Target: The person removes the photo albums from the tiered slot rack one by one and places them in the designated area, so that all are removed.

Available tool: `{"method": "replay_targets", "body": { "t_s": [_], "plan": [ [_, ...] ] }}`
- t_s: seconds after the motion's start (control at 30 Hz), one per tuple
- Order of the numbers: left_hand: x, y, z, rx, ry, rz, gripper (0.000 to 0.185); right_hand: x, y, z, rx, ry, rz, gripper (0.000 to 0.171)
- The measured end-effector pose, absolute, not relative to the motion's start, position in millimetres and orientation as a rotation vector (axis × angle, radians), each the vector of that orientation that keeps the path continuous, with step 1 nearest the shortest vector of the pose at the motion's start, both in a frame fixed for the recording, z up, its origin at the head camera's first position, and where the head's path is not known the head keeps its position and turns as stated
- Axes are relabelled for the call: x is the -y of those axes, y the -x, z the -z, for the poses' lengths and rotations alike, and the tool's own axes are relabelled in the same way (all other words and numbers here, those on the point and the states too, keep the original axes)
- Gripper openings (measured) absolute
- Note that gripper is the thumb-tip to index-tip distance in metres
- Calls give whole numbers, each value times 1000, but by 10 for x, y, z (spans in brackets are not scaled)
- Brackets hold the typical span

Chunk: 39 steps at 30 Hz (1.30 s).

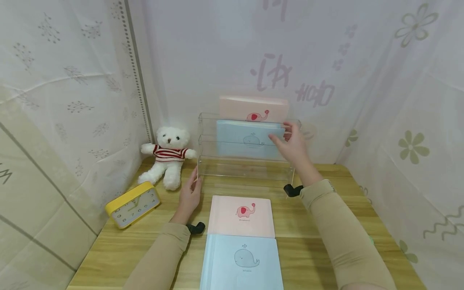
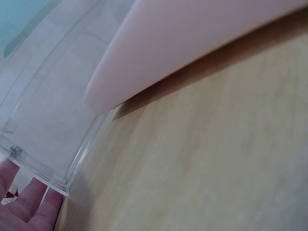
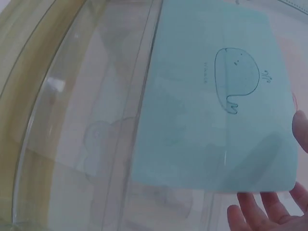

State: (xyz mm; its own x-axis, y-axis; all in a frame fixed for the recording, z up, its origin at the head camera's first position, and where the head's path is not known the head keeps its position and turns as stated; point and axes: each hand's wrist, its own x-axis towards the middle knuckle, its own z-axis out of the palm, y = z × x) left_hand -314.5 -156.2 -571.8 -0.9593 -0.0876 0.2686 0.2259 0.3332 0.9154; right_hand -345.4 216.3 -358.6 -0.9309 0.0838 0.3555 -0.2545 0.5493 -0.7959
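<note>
A clear acrylic tiered rack (image 1: 246,171) stands at the back of the wooden table (image 1: 301,225). A pink elephant notebook (image 1: 253,106) sits upright in its rear tier, and a blue whale notebook (image 1: 246,139) in the middle tier. My right hand (image 1: 284,135) is at the blue notebook's top right corner, fingers straight and spread beside it (image 3: 269,211). My left hand (image 1: 192,189) touches the rack's front left corner with straight fingers (image 2: 29,207). Flat in front of the rack lie a second pink notebook (image 1: 241,215) and a second blue one (image 1: 241,262).
A white teddy bear (image 1: 167,155) in a striped shirt sits left of the rack. A yellow clock (image 1: 132,203) lies near the table's left edge. Patterned cloth walls close in the back and both sides. The rack's front tier holds nothing.
</note>
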Motion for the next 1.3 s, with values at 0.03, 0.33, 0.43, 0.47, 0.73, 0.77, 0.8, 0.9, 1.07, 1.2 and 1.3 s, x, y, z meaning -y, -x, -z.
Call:
{"method": "replay_targets", "body": {
  "t_s": [0.03, 0.33, 0.43, 0.47, 0.73, 0.77, 0.8, 0.9, 1.07, 1.2, 1.3],
  "plan": [
    [1559, 3142, 5717, 2326, 120, 1672, 59, -2146, 3462, 3569, 2445, -140, -1333, 86],
    [1569, 3154, 5716, 2324, 128, 1636, 60, -2069, 3564, 3507, 2375, -156, -1386, 83],
    [1575, 3150, 5712, 2327, 135, 1644, 60, -2073, 3643, 3488, 2396, -236, -1351, 75],
    [1577, 3150, 5714, 2329, 134, 1647, 59, -2075, 3672, 3480, 2409, -275, -1334, 71],
    [1580, 3141, 5739, 2325, 137, 1634, 60, -2067, 3756, 3398, 2514, -452, -1335, 49],
    [1580, 3142, 5740, 2319, 140, 1641, 60, -2070, 3757, 3397, 2528, -453, -1333, 49],
    [1581, 3142, 5741, 2317, 143, 1644, 60, -2073, 3757, 3399, 2540, -451, -1329, 48],
    [1586, 3134, 5732, 2310, 144, 1652, 60, -2069, 3746, 3408, 2568, -438, -1292, 44],
    [1597, 3131, 5725, 2314, 141, 1640, 60, -2002, 3713, 3441, 2529, -395, -1193, 33],
    [1596, 3133, 5719, 2328, 161, 1652, 59, -1928, 3662, 3479, 2445, -337, -1160, 27],
    [1597, 3128, 5732, 2325, 157, 1656, 59, -1891, 3613, 3492, 2367, -287, -1216, 23]
  ]
}}
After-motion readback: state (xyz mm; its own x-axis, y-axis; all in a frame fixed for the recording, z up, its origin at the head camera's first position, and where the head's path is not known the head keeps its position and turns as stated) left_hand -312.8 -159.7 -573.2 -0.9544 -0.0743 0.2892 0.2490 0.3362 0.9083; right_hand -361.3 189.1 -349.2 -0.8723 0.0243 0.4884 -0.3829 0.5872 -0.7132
